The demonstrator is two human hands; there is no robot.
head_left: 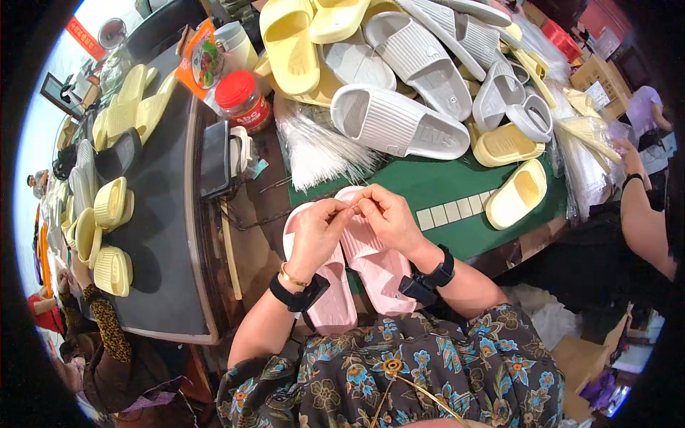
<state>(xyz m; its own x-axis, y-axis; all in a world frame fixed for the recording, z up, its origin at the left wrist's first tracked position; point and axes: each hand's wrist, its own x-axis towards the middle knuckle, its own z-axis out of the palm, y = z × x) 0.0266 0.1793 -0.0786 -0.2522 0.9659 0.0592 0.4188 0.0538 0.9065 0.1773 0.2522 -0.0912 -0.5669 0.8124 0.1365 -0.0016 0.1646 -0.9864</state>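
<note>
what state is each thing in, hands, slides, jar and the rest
left hand: fingertips pinched, meeting the right's
right hand: fingertips pinched; anything held too small to tell
pink slides: side by side
jar: upright, red lid on
gray slides: heaped, overlapping
white strips: bunched, ends fanned

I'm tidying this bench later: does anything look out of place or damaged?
Mainly the heap of yellow and grey slides: they overlap at mixed angles, so it looks jumbled beside the pink slides, which lie side by side. I see no clear damage or spill.
</note>
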